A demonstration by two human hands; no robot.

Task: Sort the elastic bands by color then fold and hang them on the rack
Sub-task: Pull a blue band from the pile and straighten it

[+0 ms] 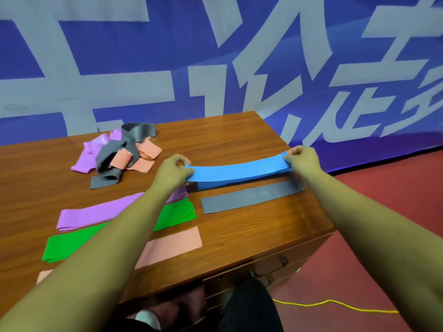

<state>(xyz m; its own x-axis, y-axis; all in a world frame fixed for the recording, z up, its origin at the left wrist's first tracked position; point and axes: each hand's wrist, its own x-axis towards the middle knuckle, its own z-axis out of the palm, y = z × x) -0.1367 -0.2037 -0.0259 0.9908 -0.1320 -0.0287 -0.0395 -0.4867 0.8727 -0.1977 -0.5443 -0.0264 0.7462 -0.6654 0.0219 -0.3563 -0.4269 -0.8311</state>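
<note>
A blue elastic band (239, 170) is stretched flat just above the wooden table (251, 228). My left hand (173, 172) pinches its left end and my right hand (303, 159) pinches its right end. Under it another blue band (215, 185) lies on the table. In front lies a flat grey band (249, 196). To the left lie a flat purple band (96, 213), a green band (72, 245) and a peach band (172, 245), partly hidden by my left forearm. A tangled heap of grey, purple and peach bands (115, 154) sits at the back left.
The table's right edge drops to a red floor (383, 236) with a yellow cord (335, 304). A blue banner with large pale characters (215, 56) stands behind the table. Drawers (268, 267) show below the front edge. No rack is in view.
</note>
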